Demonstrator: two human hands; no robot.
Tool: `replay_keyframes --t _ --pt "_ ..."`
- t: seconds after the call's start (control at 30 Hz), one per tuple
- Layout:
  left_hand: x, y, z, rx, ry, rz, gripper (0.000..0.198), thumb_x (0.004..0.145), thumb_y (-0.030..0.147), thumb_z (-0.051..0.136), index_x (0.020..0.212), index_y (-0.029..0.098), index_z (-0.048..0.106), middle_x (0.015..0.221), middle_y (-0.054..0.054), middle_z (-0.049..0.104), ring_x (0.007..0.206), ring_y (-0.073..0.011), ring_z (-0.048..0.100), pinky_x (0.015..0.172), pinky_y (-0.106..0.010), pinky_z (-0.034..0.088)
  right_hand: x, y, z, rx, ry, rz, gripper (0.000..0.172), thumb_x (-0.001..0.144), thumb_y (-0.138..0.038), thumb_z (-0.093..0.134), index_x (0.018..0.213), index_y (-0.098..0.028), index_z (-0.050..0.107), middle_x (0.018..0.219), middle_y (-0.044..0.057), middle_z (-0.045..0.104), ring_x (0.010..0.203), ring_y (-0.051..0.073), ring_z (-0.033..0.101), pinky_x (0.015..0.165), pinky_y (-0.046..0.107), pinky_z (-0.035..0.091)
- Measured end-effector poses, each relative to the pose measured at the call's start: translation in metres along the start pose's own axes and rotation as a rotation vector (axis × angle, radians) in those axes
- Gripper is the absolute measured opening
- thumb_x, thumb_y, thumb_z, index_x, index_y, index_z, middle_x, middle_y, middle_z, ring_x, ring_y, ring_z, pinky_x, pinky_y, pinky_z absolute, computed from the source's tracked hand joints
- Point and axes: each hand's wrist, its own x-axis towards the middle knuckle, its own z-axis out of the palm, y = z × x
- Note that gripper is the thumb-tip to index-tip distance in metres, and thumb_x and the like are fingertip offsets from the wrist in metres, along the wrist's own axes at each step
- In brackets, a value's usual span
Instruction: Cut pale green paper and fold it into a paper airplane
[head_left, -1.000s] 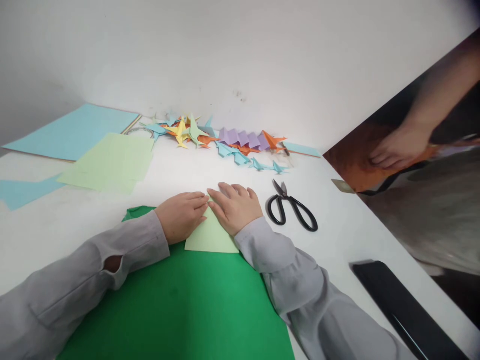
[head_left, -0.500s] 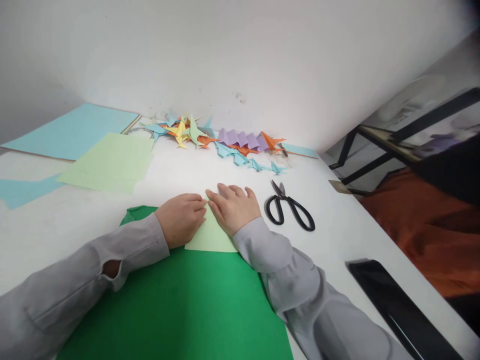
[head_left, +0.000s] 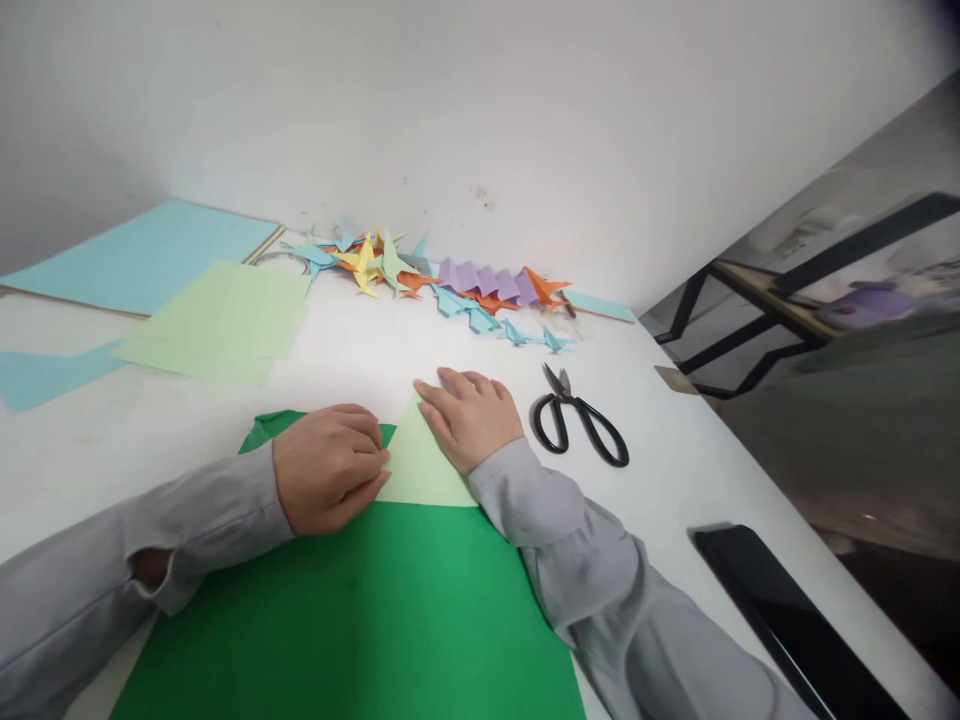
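A folded piece of light green paper (head_left: 426,470) lies on a green sheet (head_left: 360,610), its top narrowing to a point. My left hand (head_left: 334,468) is curled, fingertips pressed together at the lower part of the paper's slanted left edge. Over the right side of the paper, my right hand (head_left: 472,415) rests flat with fingers stretched out, holding it down. That hand hides the paper's right edge. Black-handled scissors (head_left: 574,410) lie right of my right hand, blades slightly apart.
Folded paper figures (head_left: 390,265) in several colours and a purple pleated strip (head_left: 487,280) line the wall. Light green sheets (head_left: 217,320) and blue paper (head_left: 150,255) lie at left. A black, shiny flat object (head_left: 795,620) sits near the table's right edge, with a dark-framed rack (head_left: 757,350) beyond.
My left hand has slid down and left along the paper's slanted edge, uncovering more of it. My right hand stays nearly in place. The orange cloth at the far right has left the view.
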Motion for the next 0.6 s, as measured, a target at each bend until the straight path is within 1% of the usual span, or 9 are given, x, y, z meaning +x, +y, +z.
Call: replay_keyframes --t 0.1,0.23,0.33,0.4,0.47,0.5,0.53,0.6 --pt "-0.001 0.000 -0.003 -0.036 -0.040 0.055 0.027 0.084 0.014 0.042 0.061 0.017 0.055 0.056 -0.004 0.061 0.063 -0.0172 0.057 0.071 -0.034 0.047 0.000 0.002 0.003 0.008 0.028 -0.007 0.037 0.092 -0.041 0.035 0.123 -0.035 0.054 0.131 0.003 0.052 0.112 0.028 0.047 0.089 0.045 0.035" --pt "-0.004 0.000 -0.003 -0.062 -0.040 0.084 0.027 0.083 0.013 0.041 0.058 0.018 0.052 0.053 -0.004 0.058 0.060 -0.0169 0.054 0.068 -0.034 0.045 0.000 0.004 0.009 0.019 0.070 -0.021 0.036 0.092 -0.041 0.037 0.122 -0.035 0.055 0.129 0.004 0.053 0.110 0.029 0.047 0.087 0.046 0.037" --pt "-0.004 0.001 -0.005 -0.081 -0.024 0.046 0.031 0.084 0.014 0.042 0.054 0.019 0.046 0.051 -0.003 0.054 0.056 -0.0157 0.051 0.062 -0.032 0.044 0.000 0.006 0.013 0.041 0.098 -0.036 0.036 0.091 -0.040 0.038 0.121 -0.035 0.056 0.128 0.005 0.054 0.109 0.030 0.047 0.085 0.046 0.040" --pt "-0.001 -0.001 -0.006 -0.076 0.012 -0.025 0.034 0.085 0.015 0.042 0.052 0.019 0.044 0.050 -0.002 0.052 0.054 -0.0150 0.049 0.059 -0.031 0.043 0.000 0.007 0.015 0.057 0.115 -0.040 0.036 0.091 -0.039 0.039 0.121 -0.035 0.057 0.128 0.006 0.054 0.108 0.031 0.046 0.084 0.047 0.041" --pt "0.005 -0.005 -0.005 -0.050 0.060 -0.106 0.031 0.087 0.016 0.042 0.056 0.018 0.049 0.055 -0.003 0.056 0.059 -0.0156 0.052 0.060 -0.030 0.045 0.000 0.007 0.017 0.065 0.129 -0.044 0.036 0.090 -0.039 0.040 0.121 -0.034 0.057 0.127 0.007 0.054 0.107 0.032 0.046 0.084 0.048 0.041" --pt "0.009 -0.008 -0.004 -0.035 0.080 -0.131 0.028 0.087 0.016 0.042 0.062 0.017 0.054 0.061 -0.005 0.060 0.064 -0.0164 0.055 0.063 -0.031 0.047 0.000 0.007 0.017 0.067 0.134 -0.046 0.036 0.090 -0.039 0.040 0.121 -0.034 0.058 0.126 0.007 0.054 0.107 0.032 0.046 0.084 0.048 0.041" --pt "0.014 -0.012 -0.001 -0.020 0.091 -0.141 0.024 0.088 0.016 0.042 0.070 0.016 0.058 0.069 -0.007 0.064 0.072 -0.0175 0.058 0.068 -0.031 0.049 0.000 0.007 0.017 0.069 0.138 -0.048 0.036 0.089 -0.039 0.041 0.120 -0.033 0.058 0.126 0.007 0.055 0.107 0.032 0.046 0.084 0.048 0.041" --pt "0.023 -0.022 0.007 -0.009 0.078 -0.095 0.022 0.087 0.014 0.042 0.080 0.014 0.062 0.083 -0.009 0.068 0.084 -0.0185 0.059 0.075 -0.032 0.050 0.001 0.007 0.017 0.076 0.147 -0.047 0.036 0.089 -0.040 0.042 0.120 -0.033 0.059 0.126 0.007 0.055 0.107 0.033 0.046 0.084 0.049 0.042"
